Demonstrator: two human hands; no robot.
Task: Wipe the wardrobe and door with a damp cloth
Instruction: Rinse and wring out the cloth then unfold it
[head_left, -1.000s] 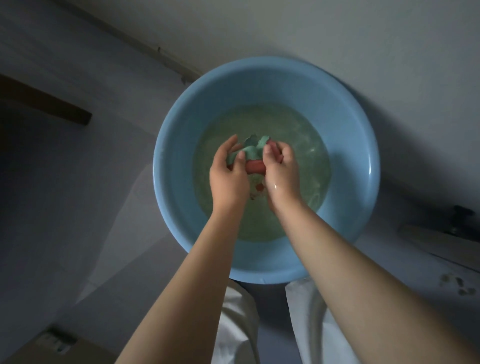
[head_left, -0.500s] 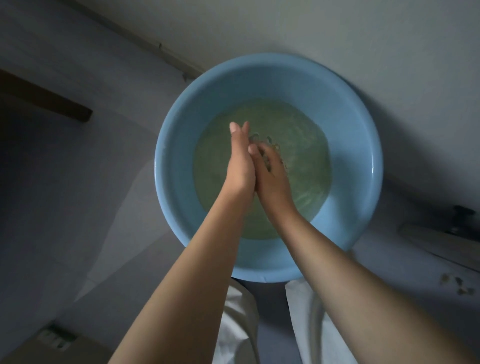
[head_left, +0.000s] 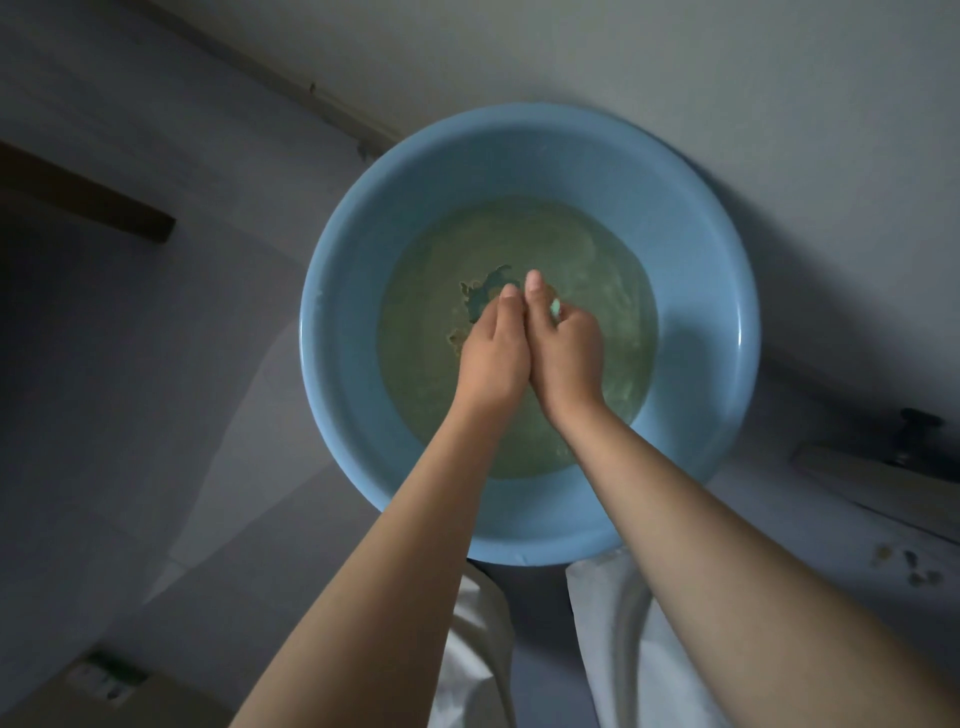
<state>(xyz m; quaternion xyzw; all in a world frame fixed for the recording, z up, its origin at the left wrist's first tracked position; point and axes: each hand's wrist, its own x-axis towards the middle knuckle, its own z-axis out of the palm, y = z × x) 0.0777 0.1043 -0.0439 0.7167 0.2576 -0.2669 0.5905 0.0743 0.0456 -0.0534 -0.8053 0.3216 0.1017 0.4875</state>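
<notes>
A round light-blue basin (head_left: 696, 249) stands on the floor below me, holding cloudy greenish water. A green cloth (head_left: 485, 293) lies in the water, mostly under my fingers, with a dark green edge showing past them. My left hand (head_left: 491, 353) and my right hand (head_left: 563, 345) press side by side over the middle of the basin, fingers curled into the cloth. A pale green bit of it shows between the fingers of my right hand.
The basin sits on a grey floor close to a pale wall (head_left: 675, 62). A dark wooden bar (head_left: 88, 200) juts in at the left. A board (head_left: 883, 480) lies at the right, a small box (head_left: 109, 680) at the lower left. My white trousers (head_left: 613, 639) are just behind the basin.
One second ago both hands held the bunched cloth above the water. They then straightened and pushed it down, and now they curl around it in the water.
</notes>
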